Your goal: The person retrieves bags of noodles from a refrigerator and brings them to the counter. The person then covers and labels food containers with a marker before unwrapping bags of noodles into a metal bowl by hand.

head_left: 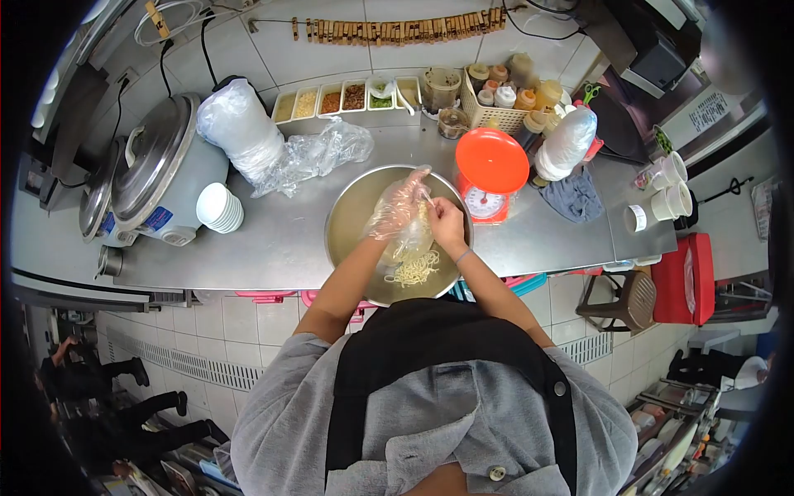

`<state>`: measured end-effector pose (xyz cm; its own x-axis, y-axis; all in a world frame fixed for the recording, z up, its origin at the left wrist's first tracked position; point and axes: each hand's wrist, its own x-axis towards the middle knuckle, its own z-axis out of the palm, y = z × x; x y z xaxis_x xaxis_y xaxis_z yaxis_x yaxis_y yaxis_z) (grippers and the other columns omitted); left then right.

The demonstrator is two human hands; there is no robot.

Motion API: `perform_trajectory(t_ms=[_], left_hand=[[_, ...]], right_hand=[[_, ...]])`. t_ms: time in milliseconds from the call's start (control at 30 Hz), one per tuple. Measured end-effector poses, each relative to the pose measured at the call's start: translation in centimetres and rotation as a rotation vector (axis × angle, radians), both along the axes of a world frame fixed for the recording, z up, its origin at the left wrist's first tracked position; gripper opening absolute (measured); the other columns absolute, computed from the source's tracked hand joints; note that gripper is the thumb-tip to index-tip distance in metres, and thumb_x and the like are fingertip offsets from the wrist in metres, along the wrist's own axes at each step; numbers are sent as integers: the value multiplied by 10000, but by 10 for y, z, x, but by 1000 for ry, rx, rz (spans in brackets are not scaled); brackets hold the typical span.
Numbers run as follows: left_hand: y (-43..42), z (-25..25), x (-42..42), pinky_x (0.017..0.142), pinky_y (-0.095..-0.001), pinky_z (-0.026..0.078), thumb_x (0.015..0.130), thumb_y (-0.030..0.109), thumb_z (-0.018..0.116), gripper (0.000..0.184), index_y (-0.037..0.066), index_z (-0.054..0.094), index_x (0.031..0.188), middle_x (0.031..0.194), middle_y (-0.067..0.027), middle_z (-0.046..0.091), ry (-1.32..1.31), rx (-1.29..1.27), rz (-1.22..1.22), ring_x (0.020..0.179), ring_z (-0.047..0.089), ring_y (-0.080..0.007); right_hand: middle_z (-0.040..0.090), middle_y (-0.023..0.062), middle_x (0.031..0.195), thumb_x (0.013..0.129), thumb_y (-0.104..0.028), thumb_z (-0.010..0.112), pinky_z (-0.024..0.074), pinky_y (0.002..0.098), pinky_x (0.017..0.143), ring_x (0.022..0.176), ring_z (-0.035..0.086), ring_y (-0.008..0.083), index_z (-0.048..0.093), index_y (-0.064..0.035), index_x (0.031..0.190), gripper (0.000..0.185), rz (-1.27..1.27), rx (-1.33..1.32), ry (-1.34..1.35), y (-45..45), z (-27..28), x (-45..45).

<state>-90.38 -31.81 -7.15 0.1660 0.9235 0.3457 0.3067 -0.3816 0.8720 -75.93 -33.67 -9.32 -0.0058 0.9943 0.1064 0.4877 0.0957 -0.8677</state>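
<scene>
A large metal bowl stands on the counter before me, with a small heap of pale noodles inside near its front edge. Over the bowl, my left hand is covered by thin clear plastic, and its fingers are closed on a clear plastic bag. More pale strands seem to be in that bag, though the plastic blurs them. My right hand, bare, pinches the upper edge of the bag beside my left fingers. Just right of the bowl is an orange kitchen scale with a round dial.
Bagged white cups, crumpled plastic and stacked white bowls stand left, by large lidded pots. Topping trays and a bottle basket line the back. A grey cloth lies right. Other people are behind me.
</scene>
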Motion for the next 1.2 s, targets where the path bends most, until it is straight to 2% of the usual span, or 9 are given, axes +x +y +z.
perform_trajectory(t_ms=[133, 233, 367, 567, 667, 733, 867, 933, 1200], left_hand=[[-10, 16, 3, 737, -326, 452, 810, -31, 521, 507, 142, 474, 1284, 877, -80, 563, 146, -97, 138, 778, 541, -201], [-19, 26, 6, 725, -312, 450, 831, -13, 515, 485, 159, 478, 1283, 833, -61, 532, 56, -170, 165, 752, 519, -175], [-8, 2, 5, 716, -299, 448, 868, 11, 501, 441, 145, 467, 1287, 828, -50, 520, -1, -207, 254, 758, 505, -138], [20, -34, 0, 698, -305, 474, 901, 52, 497, 376, 122, 474, 1270, 800, -56, 556, -175, -94, 284, 683, 548, -155], [20, -28, 1, 663, -296, 466, 898, 75, 532, 376, 78, 453, 1265, 730, -36, 535, -185, -99, 272, 649, 524, -136], [22, -32, 1, 681, -224, 460, 909, 80, 554, 398, 33, 427, 1284, 750, 8, 493, -289, -58, 196, 688, 501, -72], [22, -37, -4, 667, -222, 464, 888, 66, 583, 443, 34, 410, 1295, 748, 6, 502, -149, -33, 243, 682, 504, -70], [22, -40, -2, 647, -223, 462, 876, 63, 601, 454, 27, 411, 1286, 752, 3, 508, -345, -149, 237, 675, 510, -74], [32, -56, -4, 570, -212, 403, 763, 80, 735, 515, 67, 484, 1212, 674, 57, 439, -356, -79, 310, 603, 405, -49]], right_hand=[[597, -38, 724, 897, -143, 581, 428, 217, 612, 676, 507, 38, 637, -11, 939, 150, 159, -289, 387, 9, -5, 6], [610, -42, 828, 918, -145, 553, 411, 195, 680, 757, 506, 39, 635, -18, 931, 152, 252, -373, 508, 10, -4, 5], [597, -40, 861, 915, -148, 556, 411, 206, 714, 778, 503, 47, 625, -24, 905, 142, 374, -497, 450, 9, -2, 12], [584, 5, 759, 858, -127, 594, 425, 253, 675, 727, 516, 82, 604, -28, 790, 121, 383, -351, 429, 5, -5, 10], [509, -38, 688, 867, -187, 624, 410, 248, 591, 642, 456, 56, 575, -47, 799, 164, 392, -254, 85, 8, 6, 6], [467, -41, 619, 845, -208, 652, 388, 233, 545, 590, 431, 41, 564, -41, 769, 204, 274, 94, -97, 8, 11, -1], [518, -40, 651, 860, -181, 637, 389, 224, 549, 600, 443, 41, 604, -26, 811, 166, 163, -61, 176, 8, 12, -16], [591, -30, 747, 885, -150, 606, 424, 233, 620, 681, 492, 54, 638, -20, 910, 136, 279, -162, 466, 8, 8, -16], [620, -20, 875, 928, -169, 543, 422, 222, 775, 824, 515, 57, 631, -23, 988, 181, 467, -301, 380, 20, 7, -1]])
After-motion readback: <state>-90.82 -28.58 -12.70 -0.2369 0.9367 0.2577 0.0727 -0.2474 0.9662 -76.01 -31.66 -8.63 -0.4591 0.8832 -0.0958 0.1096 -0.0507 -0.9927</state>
